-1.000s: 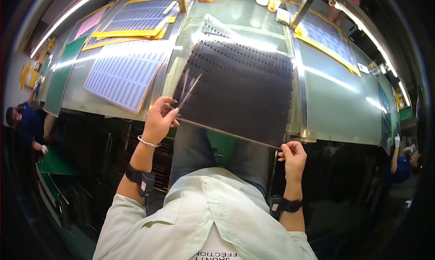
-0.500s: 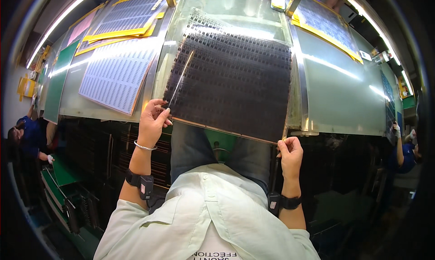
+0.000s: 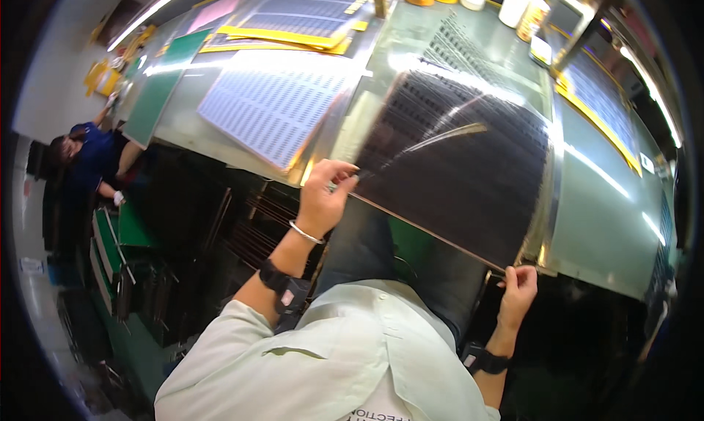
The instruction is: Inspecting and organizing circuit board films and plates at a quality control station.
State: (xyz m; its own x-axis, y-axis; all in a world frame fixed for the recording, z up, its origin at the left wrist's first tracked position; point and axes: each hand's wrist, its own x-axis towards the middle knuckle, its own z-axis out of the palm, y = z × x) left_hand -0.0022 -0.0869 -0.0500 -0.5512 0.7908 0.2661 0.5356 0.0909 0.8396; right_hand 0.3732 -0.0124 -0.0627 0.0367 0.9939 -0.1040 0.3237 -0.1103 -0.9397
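Strip [image 3: 441, 136] pinched in the left hand [image 3: 323, 194] has swung rightward over the dark panel [image 3: 458, 193]. The right hand [image 3: 518, 287] pinches the panel's near corner, apparently steadying it.

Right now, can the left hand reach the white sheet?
Likely yes: the white sheet lies beyond and left of the left hand, nothing visibly blocking, though that hand may be occupied.
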